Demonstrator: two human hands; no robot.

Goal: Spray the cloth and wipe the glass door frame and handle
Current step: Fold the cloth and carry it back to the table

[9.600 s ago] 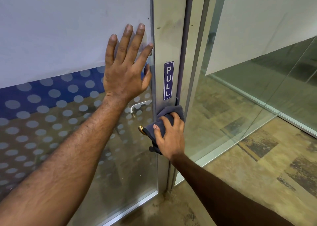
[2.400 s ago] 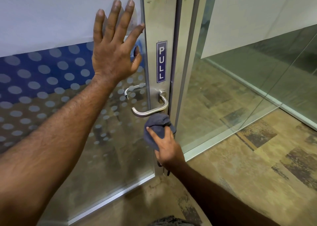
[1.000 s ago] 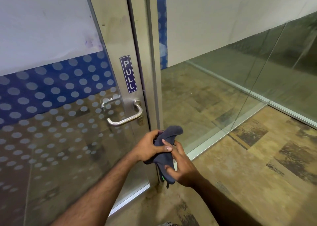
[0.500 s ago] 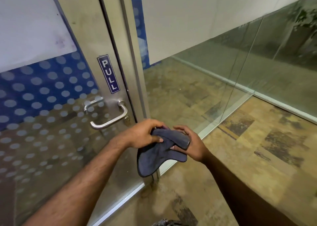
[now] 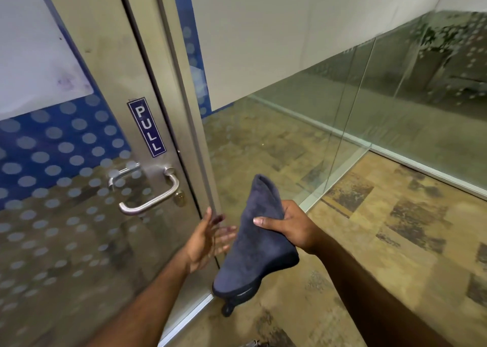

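My right hand grips a folded dark grey-blue cloth at its middle, and the cloth hangs down in front of the door's lower edge. My left hand is open just left of the cloth, fingers spread and blurred, holding nothing. The metal door frame runs upward on the left and carries a blue PULL sign. A silver lever handle sticks out below the sign, up and left of both hands. No spray bottle is in view.
The glass door panel has a blue band with grey dots. A fixed glass partition with a metal floor rail stands to the right. Patterned brown carpet covers the floor under my arms.
My left hand has let go of the cloth and opened beside it. My right hand now holds the cloth alone, turned more upright. The view has shifted slightly right.
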